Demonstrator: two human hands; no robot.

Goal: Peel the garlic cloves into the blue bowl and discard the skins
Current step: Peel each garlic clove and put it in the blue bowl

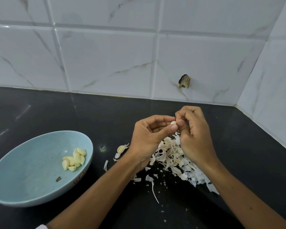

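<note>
A small sticker (78,178) on the outer wall of the blue bowl (31,162) bore marks too small to read. The matte, speckled bowl held a cluster of smooth, pale-yellow peeled cloves (74,158). Above the glossy black worktop (89,113), the left hand (149,138) and right hand (193,129) both pinched one small garlic clove (173,122) between fingertips, over a heap of papery white skins (172,156) (an unpeeled clove (121,148) lay just left of it).

Two bare forearms (106,187), short-nailed fingers (173,127), pale sleeve edge (41,226)
</note>
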